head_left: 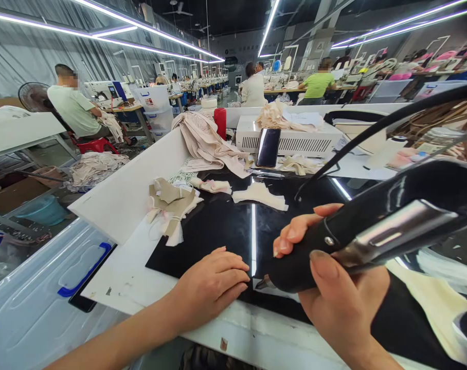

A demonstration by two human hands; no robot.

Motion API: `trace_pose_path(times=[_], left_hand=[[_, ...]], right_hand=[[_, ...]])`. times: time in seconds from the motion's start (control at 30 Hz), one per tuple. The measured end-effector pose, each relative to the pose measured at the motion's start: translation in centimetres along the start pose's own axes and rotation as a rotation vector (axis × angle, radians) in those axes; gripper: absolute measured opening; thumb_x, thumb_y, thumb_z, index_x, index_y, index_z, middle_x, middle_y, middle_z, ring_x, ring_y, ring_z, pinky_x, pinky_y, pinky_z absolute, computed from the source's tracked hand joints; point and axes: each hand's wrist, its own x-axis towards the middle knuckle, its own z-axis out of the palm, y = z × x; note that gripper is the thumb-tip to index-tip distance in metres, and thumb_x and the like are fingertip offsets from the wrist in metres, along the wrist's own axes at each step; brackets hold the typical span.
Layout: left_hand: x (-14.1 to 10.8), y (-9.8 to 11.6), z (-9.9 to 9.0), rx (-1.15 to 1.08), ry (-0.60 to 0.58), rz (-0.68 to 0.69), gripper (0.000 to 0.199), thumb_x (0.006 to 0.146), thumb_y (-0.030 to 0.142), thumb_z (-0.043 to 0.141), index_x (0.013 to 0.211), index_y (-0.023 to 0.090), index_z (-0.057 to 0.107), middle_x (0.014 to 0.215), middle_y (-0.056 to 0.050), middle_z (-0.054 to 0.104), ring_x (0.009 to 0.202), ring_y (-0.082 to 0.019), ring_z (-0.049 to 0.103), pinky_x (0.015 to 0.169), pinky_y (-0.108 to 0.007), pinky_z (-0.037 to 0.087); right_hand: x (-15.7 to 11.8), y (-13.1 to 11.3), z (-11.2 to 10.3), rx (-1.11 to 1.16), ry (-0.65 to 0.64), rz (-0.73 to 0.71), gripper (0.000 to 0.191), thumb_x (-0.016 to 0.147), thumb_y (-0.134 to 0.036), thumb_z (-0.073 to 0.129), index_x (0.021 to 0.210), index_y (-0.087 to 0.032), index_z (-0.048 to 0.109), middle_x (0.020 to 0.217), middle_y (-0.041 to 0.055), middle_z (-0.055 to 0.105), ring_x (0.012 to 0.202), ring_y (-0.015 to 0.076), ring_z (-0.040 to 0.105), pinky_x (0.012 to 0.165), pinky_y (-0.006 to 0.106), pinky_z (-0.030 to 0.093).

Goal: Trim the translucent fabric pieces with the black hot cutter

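Note:
My right hand point(345, 303) is wrapped around a black corded handheld tool point(357, 231) with a long metal lever along its side. The tool slants down to the left, and its small metal tip point(263, 282) is close to the glossy black board point(214, 226); I cannot tell whether they touch. My left hand point(216, 282) lies flat near the board's front edge, fingers stretched out, holding nothing. Beyond the hands, a cream fabric piece point(259, 196), a small bundle of light fabric point(212, 185) and tan fabric pieces point(174, 198) lie on the board.
A phone point(268, 147) leans on a white vented box point(249, 134) at the back. Beige fabric point(210, 139) hangs over the white side panel point(133, 180). The tool's black cable point(366, 131) arches on the right. A plastic bin lid point(44, 288) is lower left; people work beyond.

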Motion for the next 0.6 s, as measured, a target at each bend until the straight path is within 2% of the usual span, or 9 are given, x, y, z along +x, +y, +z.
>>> trace_pose_path(times=[0.17, 0.3, 0.47, 0.6], left_hand=[[0.1, -0.1, 0.1, 0.023, -0.013, 0.015, 0.02, 0.11, 0.023, 0.054, 0.116, 0.018, 0.072, 0.121, -0.006, 0.076, 0.117, -0.017, 0.071, 0.124, -0.04, 0.042], [0.0, -0.2, 0.2, 0.083, -0.044, 0.037, 0.022, 0.109, 0.027, 0.055, 0.124, 0.023, 0.072, 0.125, -0.007, 0.074, 0.118, -0.021, 0.07, 0.119, -0.048, 0.047], [0.0, 0.1, 0.2, 0.127, -0.059, 0.087, 0.024, 0.11, 0.026, 0.054, 0.123, 0.023, 0.073, 0.124, -0.009, 0.072, 0.118, -0.022, 0.069, 0.12, -0.051, 0.047], [0.6, 0.2, 0.2, 0.104, -0.087, 0.116, 0.021, 0.109, 0.025, 0.055, 0.119, 0.022, 0.074, 0.123, -0.008, 0.072, 0.118, -0.022, 0.069, 0.121, -0.053, 0.045]], right_hand=[[-0.3, 0.1, 0.4, -0.017, 0.018, 0.01, 0.032, 0.092, -0.031, 0.08, 0.117, -0.027, 0.06, 0.086, -0.0016, 0.068, 0.07, 0.016, 0.065, 0.067, 0.035, 0.06], [0.0, -0.2, 0.2, -0.016, -0.019, 0.016, 0.034, 0.091, -0.033, 0.081, 0.117, -0.027, 0.061, 0.086, -0.0016, 0.067, 0.069, 0.0158, 0.065, 0.063, 0.032, 0.059], [0.5, -1.8, -1.6, -0.073, 0.014, -0.012, 0.03, 0.091, -0.035, 0.08, 0.116, -0.028, 0.065, 0.086, -0.0003, 0.065, 0.07, 0.0168, 0.063, 0.065, 0.034, 0.058], [0.1, -3.3, -3.2, -0.143, 0.057, -0.005, 0.03, 0.088, -0.036, 0.082, 0.113, -0.029, 0.068, 0.082, 0.002, 0.063, 0.066, 0.0193, 0.061, 0.059, 0.036, 0.058]])
